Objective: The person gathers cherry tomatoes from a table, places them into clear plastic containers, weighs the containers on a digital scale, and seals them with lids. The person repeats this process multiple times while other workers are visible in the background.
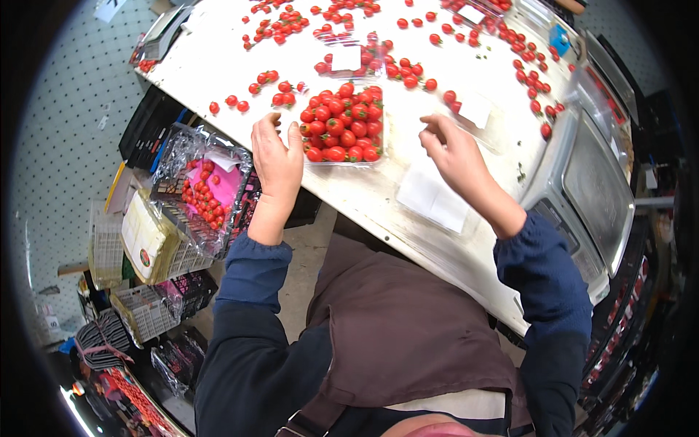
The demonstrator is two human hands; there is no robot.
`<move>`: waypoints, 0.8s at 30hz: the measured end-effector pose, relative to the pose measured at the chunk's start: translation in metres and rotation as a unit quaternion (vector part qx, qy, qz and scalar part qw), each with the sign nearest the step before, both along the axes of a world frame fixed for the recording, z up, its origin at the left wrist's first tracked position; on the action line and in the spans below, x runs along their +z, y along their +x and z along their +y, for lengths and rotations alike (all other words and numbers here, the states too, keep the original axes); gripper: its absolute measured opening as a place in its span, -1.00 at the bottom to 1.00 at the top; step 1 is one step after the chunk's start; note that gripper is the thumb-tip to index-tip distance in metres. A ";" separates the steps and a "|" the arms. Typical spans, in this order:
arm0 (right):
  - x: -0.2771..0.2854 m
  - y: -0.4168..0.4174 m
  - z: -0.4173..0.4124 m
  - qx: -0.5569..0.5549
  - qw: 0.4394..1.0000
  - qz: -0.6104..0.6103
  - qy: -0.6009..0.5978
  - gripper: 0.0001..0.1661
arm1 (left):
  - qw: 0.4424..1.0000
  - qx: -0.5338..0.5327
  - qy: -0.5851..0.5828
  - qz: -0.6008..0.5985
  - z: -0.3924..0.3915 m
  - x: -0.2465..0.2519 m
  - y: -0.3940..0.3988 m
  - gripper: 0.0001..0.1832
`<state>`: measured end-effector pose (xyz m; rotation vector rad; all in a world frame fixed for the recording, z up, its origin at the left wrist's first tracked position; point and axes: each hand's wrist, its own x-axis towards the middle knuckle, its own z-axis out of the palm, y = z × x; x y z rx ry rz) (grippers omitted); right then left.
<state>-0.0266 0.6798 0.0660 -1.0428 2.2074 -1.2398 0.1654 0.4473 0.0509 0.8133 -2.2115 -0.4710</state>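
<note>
A clear plastic punnet heaped with cherry tomatoes stands at the near edge of the white table. Along its left side is my left hand, empty, with thumb and fingers apart and the thumb close to the punnet's wall. Whether the thumb touches it I cannot tell. My right hand is over the table to the right, its fingers loosely bent and nothing in them. Just beyond it lies a clear plastic lid with a white label. Below that hand is a sheet of white paper.
Behind the punnet sits a labelled clamshell of tomatoes. Loose tomatoes are scattered over the table. A weighing scale occupies the right side. Off the left edge, a plastic-lined black crate holds more tomatoes.
</note>
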 end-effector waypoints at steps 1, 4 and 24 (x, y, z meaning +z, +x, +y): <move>-0.002 -0.007 -0.022 -0.023 0.999 -0.037 0.005 -0.51 | 0.993 0.054 0.099 -0.016 -0.011 -0.012 0.005 -0.66; -0.009 -0.030 -0.089 -0.089 0.978 -0.170 0.084 -0.38 | 0.963 0.007 0.262 -0.064 -0.029 -0.046 0.015 -0.65; 0.043 -0.058 -0.087 -0.004 0.901 -0.423 -0.099 -0.30 | 0.847 -0.173 0.481 0.144 0.021 0.042 -0.013 -0.89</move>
